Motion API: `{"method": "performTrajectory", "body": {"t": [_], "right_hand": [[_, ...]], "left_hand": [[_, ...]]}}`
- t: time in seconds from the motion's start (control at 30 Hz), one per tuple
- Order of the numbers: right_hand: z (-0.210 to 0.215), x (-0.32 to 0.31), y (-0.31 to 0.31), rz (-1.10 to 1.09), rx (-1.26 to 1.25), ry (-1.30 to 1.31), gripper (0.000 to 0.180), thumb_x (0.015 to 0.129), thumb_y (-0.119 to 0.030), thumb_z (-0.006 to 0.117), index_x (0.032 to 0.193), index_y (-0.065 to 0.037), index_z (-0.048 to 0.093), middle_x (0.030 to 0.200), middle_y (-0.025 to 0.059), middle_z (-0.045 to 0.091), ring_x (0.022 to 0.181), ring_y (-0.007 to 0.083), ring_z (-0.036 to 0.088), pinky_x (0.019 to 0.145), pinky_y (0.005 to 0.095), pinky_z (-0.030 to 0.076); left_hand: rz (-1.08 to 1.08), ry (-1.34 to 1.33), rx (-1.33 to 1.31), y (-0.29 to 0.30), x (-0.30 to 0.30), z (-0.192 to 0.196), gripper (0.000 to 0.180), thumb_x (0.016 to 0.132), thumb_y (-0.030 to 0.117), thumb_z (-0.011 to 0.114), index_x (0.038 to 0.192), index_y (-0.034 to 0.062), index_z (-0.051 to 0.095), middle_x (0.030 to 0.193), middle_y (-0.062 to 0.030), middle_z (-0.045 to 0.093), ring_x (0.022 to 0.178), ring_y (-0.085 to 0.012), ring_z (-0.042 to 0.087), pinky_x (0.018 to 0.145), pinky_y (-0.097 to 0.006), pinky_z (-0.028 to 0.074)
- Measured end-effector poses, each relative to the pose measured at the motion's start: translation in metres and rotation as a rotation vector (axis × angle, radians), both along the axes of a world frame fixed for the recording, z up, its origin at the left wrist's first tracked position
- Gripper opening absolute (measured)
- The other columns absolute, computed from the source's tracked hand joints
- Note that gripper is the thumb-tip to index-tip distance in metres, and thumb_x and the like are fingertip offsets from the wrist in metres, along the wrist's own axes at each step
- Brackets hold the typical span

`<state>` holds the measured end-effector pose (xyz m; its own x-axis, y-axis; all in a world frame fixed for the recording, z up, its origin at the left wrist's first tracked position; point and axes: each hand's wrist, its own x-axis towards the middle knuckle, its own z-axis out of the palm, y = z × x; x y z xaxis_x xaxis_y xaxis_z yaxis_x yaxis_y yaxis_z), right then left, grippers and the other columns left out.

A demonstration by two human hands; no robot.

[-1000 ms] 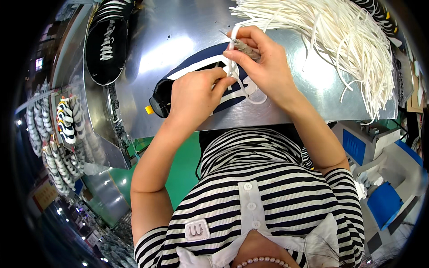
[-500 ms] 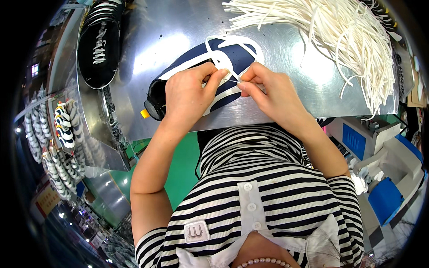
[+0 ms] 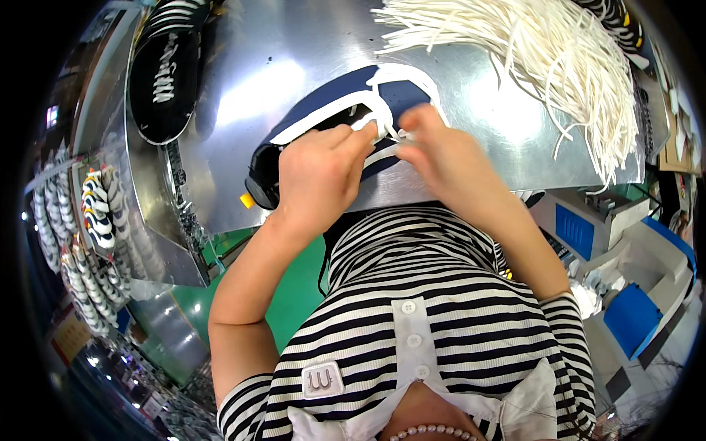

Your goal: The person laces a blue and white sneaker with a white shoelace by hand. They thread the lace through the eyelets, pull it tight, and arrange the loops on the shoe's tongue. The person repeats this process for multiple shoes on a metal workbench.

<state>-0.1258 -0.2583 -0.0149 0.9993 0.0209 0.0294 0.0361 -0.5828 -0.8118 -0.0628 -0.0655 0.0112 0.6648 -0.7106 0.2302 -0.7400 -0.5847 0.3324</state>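
Observation:
A navy shoe upper [image 3: 334, 110] with white trim lies on the shiny metal table [image 3: 243, 81], near its front edge. My left hand [image 3: 320, 173] presses on the upper's near side, fingertips pinching a white lace [image 3: 382, 117] at the eyelets. My right hand [image 3: 441, 158] is beside it, fingers closed on the same lace; it looks blurred. A loop of the lace curls over the toe end.
A big pile of loose white laces [image 3: 544, 51] fills the table's far right. A black shoe upper [image 3: 165, 70] lies at the far left. Racks of striped shoe parts [image 3: 81, 220] stand to the left below the table. Blue and white bins [image 3: 632, 294] sit at the right.
My right hand came down from a raised pull to the eyelets beside my left hand. The lace loop now lies over the toe, and both hands have shifted toward the upper's middle.

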Motion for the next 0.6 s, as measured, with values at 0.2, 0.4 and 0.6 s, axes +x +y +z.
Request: {"method": "performTrajectory", "body": {"t": [0.2, 0.4, 0.6], "right_hand": [[0.031, 0.001, -0.078, -0.225, 0.426, 0.067, 0.026, 0.088, -0.019, 0.072, 0.106, -0.01, 0.057, 0.105, 0.0039, 0.068, 0.093, 0.0104, 0.059, 0.079, 0.0285, 0.05], [0.012, 0.022, -0.033, -0.142, 0.643, 0.167, 0.041, 0.081, -0.013, 0.08, 0.11, -0.007, 0.051, 0.087, 0.003, 0.066, 0.081, 0.0089, 0.059, 0.07, 0.0218, 0.045], [0.006, 0.018, -0.004, -0.177, 0.566, 0.056, 0.045, 0.082, -0.009, 0.078, 0.117, -0.006, 0.049, 0.1, 0.006, 0.063, 0.085, 0.0084, 0.057, 0.071, 0.0206, 0.045]], "left_hand": [[-0.229, -0.336, -0.052, 0.029, -0.007, -0.001, 0.027, 0.069, 0.01, 0.066, 0.096, 0.0084, 0.069, 0.071, 0.0008, 0.052, 0.06, -0.0132, 0.055, 0.051, -0.027, 0.045], [0.015, 0.426, -0.149, 0.033, 0.002, 0.008, 0.027, 0.093, 0.025, 0.059, 0.104, 0.0024, 0.069, 0.079, -0.0096, 0.061, 0.074, -0.0284, 0.062, 0.072, -0.036, 0.05], [0.436, 1.478, -0.147, 0.029, 0.026, 0.014, 0.029, 0.094, 0.034, 0.065, 0.105, 0.0078, 0.073, 0.096, 0.0022, 0.067, 0.092, -0.0083, 0.056, 0.089, -0.022, 0.041]]}}
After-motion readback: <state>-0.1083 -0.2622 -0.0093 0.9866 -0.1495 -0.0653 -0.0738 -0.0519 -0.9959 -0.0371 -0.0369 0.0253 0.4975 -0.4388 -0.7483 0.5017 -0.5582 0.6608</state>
